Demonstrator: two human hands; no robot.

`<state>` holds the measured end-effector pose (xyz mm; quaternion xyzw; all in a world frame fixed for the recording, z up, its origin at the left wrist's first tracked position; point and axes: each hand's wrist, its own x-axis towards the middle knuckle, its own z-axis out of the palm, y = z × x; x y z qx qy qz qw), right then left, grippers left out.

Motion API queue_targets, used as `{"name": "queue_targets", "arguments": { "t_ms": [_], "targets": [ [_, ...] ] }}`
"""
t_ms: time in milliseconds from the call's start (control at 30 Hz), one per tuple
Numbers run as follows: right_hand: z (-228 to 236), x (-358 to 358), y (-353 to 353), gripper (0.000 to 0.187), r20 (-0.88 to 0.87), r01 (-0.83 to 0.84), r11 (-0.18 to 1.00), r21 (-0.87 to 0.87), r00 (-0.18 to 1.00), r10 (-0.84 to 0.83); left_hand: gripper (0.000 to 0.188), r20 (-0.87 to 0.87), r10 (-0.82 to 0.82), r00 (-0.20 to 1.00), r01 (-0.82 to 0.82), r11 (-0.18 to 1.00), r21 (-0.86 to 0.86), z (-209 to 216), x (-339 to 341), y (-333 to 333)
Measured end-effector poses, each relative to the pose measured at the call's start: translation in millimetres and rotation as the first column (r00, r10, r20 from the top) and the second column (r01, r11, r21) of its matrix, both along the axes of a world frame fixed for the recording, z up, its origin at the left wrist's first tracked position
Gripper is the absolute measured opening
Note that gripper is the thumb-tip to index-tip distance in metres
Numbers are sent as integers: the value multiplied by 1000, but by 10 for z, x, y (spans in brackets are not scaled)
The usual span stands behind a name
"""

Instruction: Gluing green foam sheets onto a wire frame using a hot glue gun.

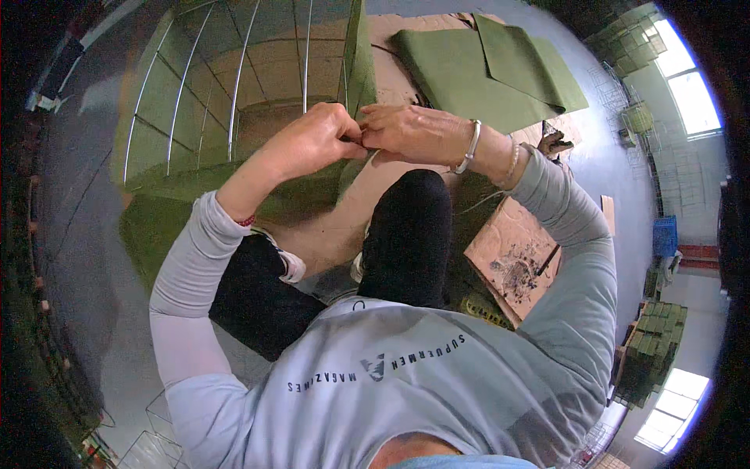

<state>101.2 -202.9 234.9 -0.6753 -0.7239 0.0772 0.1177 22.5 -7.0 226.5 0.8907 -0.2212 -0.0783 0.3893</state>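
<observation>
In front of me stands a metal wire frame (234, 86) with green sheet material (358, 59) along its sides. My left hand (312, 141) and my right hand (418, 134) meet at the frame's near right corner, fingertips almost touching. Thumb and fingers of the left are pinched together. The right hand's fingers are also closed, bent toward the left's fingertips. Whatever sits between them is too small and too covered to make out. A thin pale strand trails below my right wrist.
Folded green sheets (469, 70) lie on cardboard beyond my right hand. A dark glove (555, 144) rests by my right wrist. Small black bits and a black stick cover a cardboard piece (508, 250) beside my right knee. Farther right are a blue crate (665, 236) and stacked green bundles (655, 336).
</observation>
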Motion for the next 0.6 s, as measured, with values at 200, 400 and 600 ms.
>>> {"name": "queue_targets", "arguments": {
  "t_ms": [200, 400, 600],
  "targets": [
    [-65, 17, 25, 26, 118, 17, 997, -80, 993, -8, 21, 71, 24, 997, -29, 997, 73, -50, -72, -19],
    [-61, -146, -51, 34, 204, 1, 954, 301, 977, -65, 31, 845, 241, 477, -407, 913, -30, -65, -614, 82],
    [-299, -412, -38, 28, 42, 249, 830, 499, 950, -310, 36, 854, 125, 504, -419, 901, 115, -389, -693, 179]
  ]
}}
